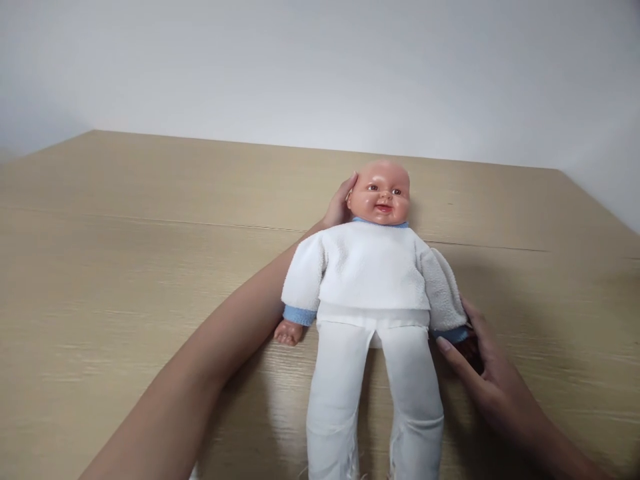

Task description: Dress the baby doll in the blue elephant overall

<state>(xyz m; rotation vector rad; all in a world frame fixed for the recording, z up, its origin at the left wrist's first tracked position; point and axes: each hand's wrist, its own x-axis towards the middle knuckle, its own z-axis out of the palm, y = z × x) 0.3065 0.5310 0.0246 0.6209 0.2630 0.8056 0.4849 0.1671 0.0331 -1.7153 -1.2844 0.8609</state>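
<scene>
A baby doll (373, 267) lies on its back on the wooden table (125, 220), head away from me. It wears a white fleece top with blue cuffs and white trousers (375, 387). My left hand (340, 203) cups the side and back of the doll's head (381, 192); its fingers curve round the head and are mostly hidden behind it. My right hand (473, 360) is closed round the doll's hand at the blue cuff (453, 333) of the sleeve nearest it. The doll's other small hand (289, 332) lies bare beside my left forearm.
The light wooden table runs to a plain white wall (320, 67) behind. A seam in the tabletop (150, 220) crosses from left to right behind the doll. Nothing else stands on the table in view.
</scene>
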